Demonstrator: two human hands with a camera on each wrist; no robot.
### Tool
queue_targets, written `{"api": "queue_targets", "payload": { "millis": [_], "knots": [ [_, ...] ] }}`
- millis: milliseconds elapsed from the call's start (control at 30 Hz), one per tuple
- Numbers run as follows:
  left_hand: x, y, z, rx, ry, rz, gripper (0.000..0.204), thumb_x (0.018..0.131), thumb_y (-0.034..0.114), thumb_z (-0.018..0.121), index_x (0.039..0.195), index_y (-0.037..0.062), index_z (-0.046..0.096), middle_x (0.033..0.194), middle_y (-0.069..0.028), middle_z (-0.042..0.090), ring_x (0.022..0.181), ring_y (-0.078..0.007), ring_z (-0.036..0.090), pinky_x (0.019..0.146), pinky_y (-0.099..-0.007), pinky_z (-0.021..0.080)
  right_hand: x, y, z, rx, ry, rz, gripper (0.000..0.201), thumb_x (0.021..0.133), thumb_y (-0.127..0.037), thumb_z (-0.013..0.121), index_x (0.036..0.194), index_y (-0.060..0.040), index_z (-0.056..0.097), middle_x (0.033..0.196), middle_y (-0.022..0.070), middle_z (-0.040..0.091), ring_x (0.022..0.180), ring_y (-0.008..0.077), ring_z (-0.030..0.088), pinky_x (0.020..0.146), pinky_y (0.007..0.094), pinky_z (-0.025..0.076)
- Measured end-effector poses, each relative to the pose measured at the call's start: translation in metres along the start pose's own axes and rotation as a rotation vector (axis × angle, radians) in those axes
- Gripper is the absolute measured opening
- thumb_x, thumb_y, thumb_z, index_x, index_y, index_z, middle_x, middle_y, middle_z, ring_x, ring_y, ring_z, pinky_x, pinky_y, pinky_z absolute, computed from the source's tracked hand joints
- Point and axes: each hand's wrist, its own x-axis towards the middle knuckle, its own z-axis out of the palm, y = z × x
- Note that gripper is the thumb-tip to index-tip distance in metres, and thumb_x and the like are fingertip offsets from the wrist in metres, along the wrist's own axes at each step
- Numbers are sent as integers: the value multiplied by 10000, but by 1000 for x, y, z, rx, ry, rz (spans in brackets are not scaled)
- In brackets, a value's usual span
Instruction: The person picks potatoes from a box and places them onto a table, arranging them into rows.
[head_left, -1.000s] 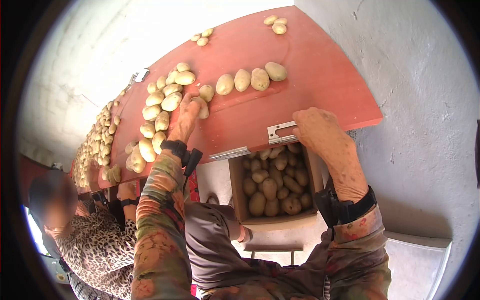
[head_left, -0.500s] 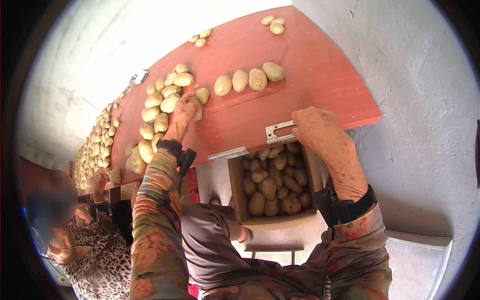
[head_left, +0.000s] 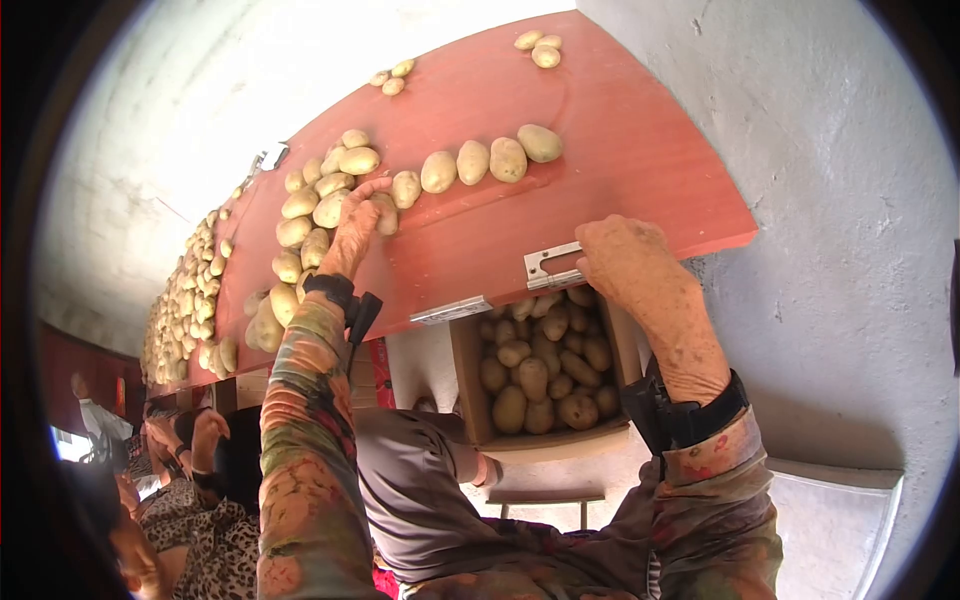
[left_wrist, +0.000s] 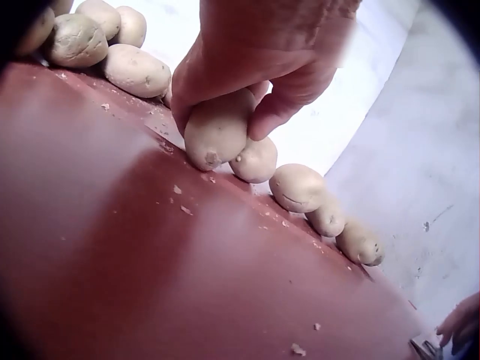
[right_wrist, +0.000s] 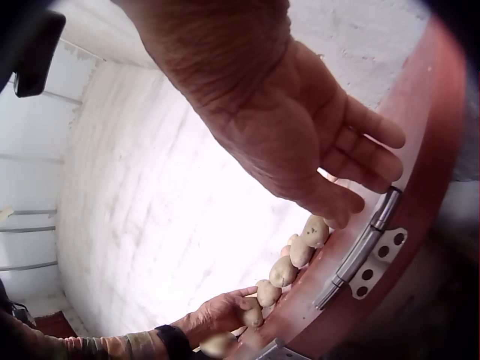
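My left hand grips a potato between thumb and fingers at the red table top. In the left wrist view, this potato overlaps the end of a row of potatoes. The row's nearest potato sits just beyond the held one in the head view. To the hand's left lies a cluster of potatoes. My right hand is at the table's front edge, beside a metal hinge. The right wrist view shows its fingers relaxed, with nothing in them.
Below the edge stands a cardboard box of potatoes. Small potato groups lie at the table's back, and a large pile at its far left. Another person in a leopard-print top is at lower left. A wall stands right.
The potato beyond my left hand has shifted right and now sits close to the row. My left hand keeps hold of its potato. The right hand stays by the hinge. The other person has moved.
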Motion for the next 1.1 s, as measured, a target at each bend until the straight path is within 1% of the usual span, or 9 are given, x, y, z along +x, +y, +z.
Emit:
{"api": "queue_targets", "payload": {
  "millis": [500,567,700,767,867,1000,1033,1067,1100],
  "knots": [
    [9,-6,3,93,36,117,372,744,-90,509,1064,60,625,707,20,541,521,-67,452,473,-201,371,-4,-2,0,-24,24,-11,115,776,-90,603,834,-24,678,800,185,673,817,338,668,732,429,527],
    [13,-13,0,89,82,249,406,730,-87,523,1098,59,616,765,-1,565,598,-98,510,538,-214,423,-4,-3,1,-32,42,-11,130,764,-49,587,815,-31,705,803,173,684,815,317,682,717,411,532],
    [25,-23,-7,252,137,272,440,725,-73,548,1143,52,602,855,-37,608,746,-143,567,663,-250,481,-4,-2,-1,-25,15,-12,122,783,-119,636,842,-13,653,791,203,661,810,365,651,736,450,519],
    [45,-52,-15,639,316,222,452,725,-54,582,1164,48,596,971,-68,633,869,-160,567,773,-275,489,-3,-3,-2,-34,2,-21,122,782,-117,640,843,-12,652,789,206,659,805,367,650,736,450,517],
    [22,-32,-1,852,230,283,609,723,-71,575,1313,48,481,1084,-104,612,924,-242,582,809,-323,479,-2,-1,1,-28,-25,-29,131,785,-128,632,847,-14,650,791,208,655,801,384,640,738,462,508],
    [-6,-20,-4,394,7,417,479,838,75,603,1306,76,501,1155,-124,590,1030,-246,553,899,-344,461,-5,2,11,18,93,-102,149,781,-113,600,871,-8,656,844,193,665,864,353,639,758,461,499],
    [4,-35,-7,557,118,634,436,875,150,595,1288,43,505,1143,-123,581,1026,-245,549,904,-341,460,-5,-2,6,24,55,-84,154,784,-123,604,884,-11,641,849,193,657,868,360,626,763,471,488],
    [48,-80,-14,165,45,72,460,866,200,620,1273,20,504,1140,-109,570,1045,-244,537,926,-340,447,-7,-6,-2,27,13,-66,162,787,-132,608,897,-14,625,854,194,648,871,366,613,767,480,477],
    [106,-141,-4,222,275,351,452,842,160,600,1259,15,501,1170,-157,564,1090,-301,539,951,-385,443,-5,-6,-3,22,-14,-58,163,783,-134,616,898,-19,624,855,191,647,870,373,606,771,481,473]
  ]
}}
